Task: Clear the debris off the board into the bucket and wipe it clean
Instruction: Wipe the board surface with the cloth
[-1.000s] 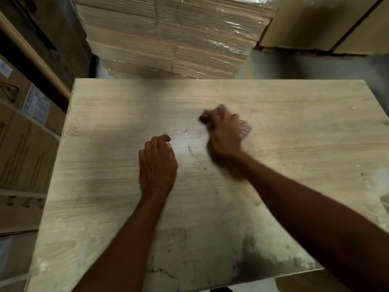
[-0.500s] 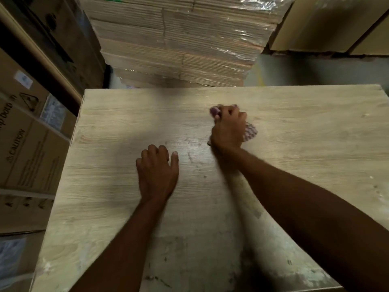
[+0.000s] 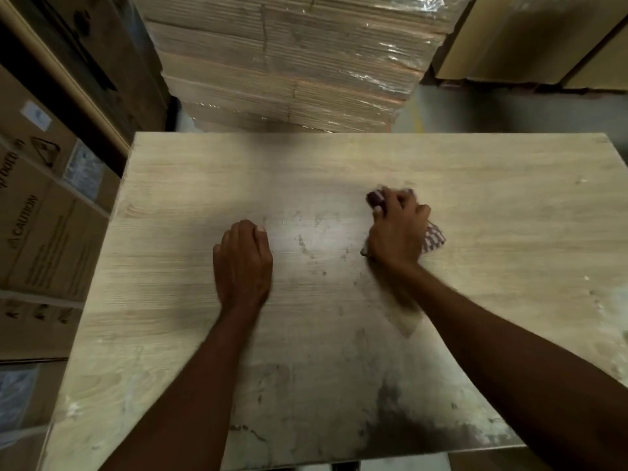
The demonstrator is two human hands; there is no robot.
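Observation:
A pale wood-grain board [image 3: 204, 205] fills the middle of the view, with dark smears near its centre and white dust along its right and near edges. My right hand [image 3: 396, 229] presses a checked cloth [image 3: 433, 237] onto the board right of centre, fingers closed over it. My left hand [image 3: 243, 263] rests on the board left of centre with its fingers curled under, holding nothing. No bucket is in view.
A shrink-wrapped stack of flat cardboard [image 3: 292, 62] stands just beyond the board's far edge. Cartons with caution labels [image 3: 40, 226] line the left side. More brown boxes [image 3: 543, 39] sit at the back right on the grey floor.
My right hand has slid the cloth a little to the right and nearer across the board. My left hand has curled its fingers under and stayed in place.

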